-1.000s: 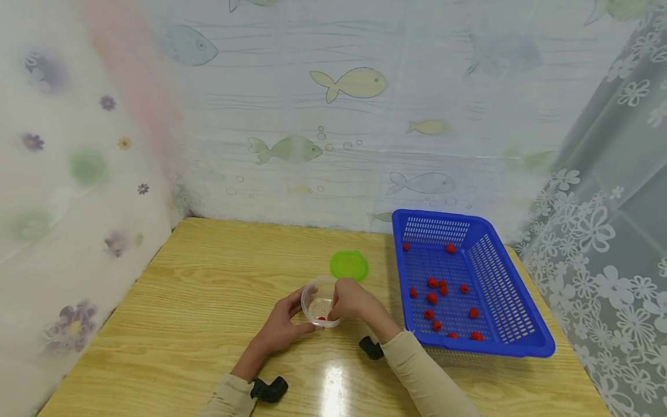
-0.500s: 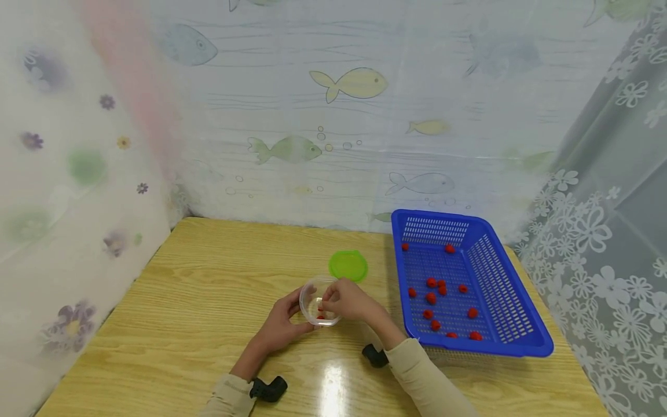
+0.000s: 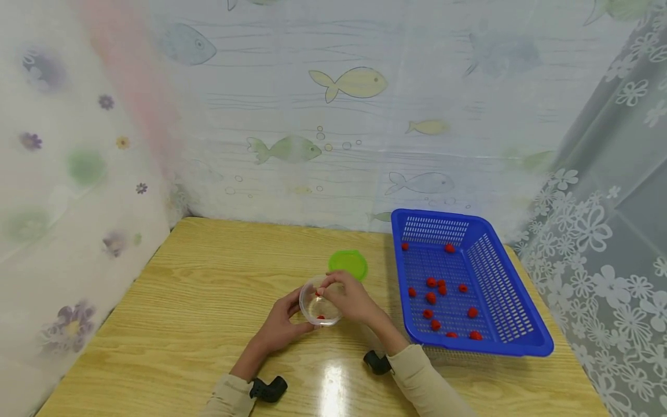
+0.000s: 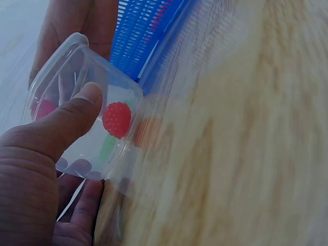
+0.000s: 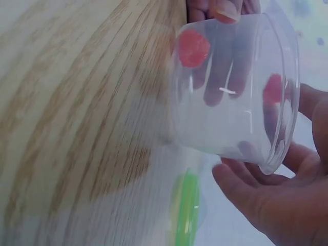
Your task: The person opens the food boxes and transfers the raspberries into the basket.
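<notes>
A clear round plastic container stands on the table, and my left hand grips its side, thumb pressed to the wall in the left wrist view. One red raspberry lies at the bottom of the container. Near the rim, inside the container, my right hand pinches another raspberry between thumb and finger. Part of that raspberry is covered by the fingers in the head view.
A blue plastic basket with several raspberries stands on the right of the wooden table. Just behind the container lies a green lid. Patterned curtains surround the table.
My right hand has risen from deep in the container to near the rim, with a raspberry now visible between its fingers. My left hand and the container have barely moved.
</notes>
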Demonstrator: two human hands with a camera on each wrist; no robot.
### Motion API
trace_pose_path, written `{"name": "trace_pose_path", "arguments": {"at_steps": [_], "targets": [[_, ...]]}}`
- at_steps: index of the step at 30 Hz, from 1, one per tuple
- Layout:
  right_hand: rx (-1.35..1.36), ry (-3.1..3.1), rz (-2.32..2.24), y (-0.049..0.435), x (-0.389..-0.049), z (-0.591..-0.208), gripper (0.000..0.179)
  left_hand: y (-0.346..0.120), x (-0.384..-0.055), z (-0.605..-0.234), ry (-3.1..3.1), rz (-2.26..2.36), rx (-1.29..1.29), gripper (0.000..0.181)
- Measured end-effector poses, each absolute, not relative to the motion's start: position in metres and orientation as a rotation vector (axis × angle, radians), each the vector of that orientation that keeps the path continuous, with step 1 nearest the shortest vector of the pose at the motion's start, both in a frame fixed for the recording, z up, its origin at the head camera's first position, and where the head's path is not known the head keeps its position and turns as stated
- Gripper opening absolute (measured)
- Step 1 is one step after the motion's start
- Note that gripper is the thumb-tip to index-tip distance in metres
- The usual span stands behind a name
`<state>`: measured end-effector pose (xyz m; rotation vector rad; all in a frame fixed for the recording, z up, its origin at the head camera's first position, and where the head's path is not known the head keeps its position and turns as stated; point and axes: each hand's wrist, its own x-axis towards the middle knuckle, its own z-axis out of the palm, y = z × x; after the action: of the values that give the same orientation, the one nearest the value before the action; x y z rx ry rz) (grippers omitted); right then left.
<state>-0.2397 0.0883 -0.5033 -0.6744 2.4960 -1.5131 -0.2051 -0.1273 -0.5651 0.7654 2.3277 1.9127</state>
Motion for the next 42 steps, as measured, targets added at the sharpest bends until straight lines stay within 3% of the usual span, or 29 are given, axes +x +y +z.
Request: {"name": "trace_pose_path", "arguments": {"at_steps": [18,26,42], "targets": [[-0.581,2.503,-1.835,0.085,-0.231,-0.489,0.016,-0.126,-0.204,-0.565,2.331,1.909,0.731,0.084],[-0.657,2.448,-1.916,0.086,-0.219,-0.468,0.023,-0.126,-0.205,-0.565,2.335,1.917,0.760,0.087],[-0.761,2.318,-2.008,0.112,-0.192,-0.423,0.018,-0.126,-0.206,-0.567,2.327,1.919,0.723,0.083]]}}
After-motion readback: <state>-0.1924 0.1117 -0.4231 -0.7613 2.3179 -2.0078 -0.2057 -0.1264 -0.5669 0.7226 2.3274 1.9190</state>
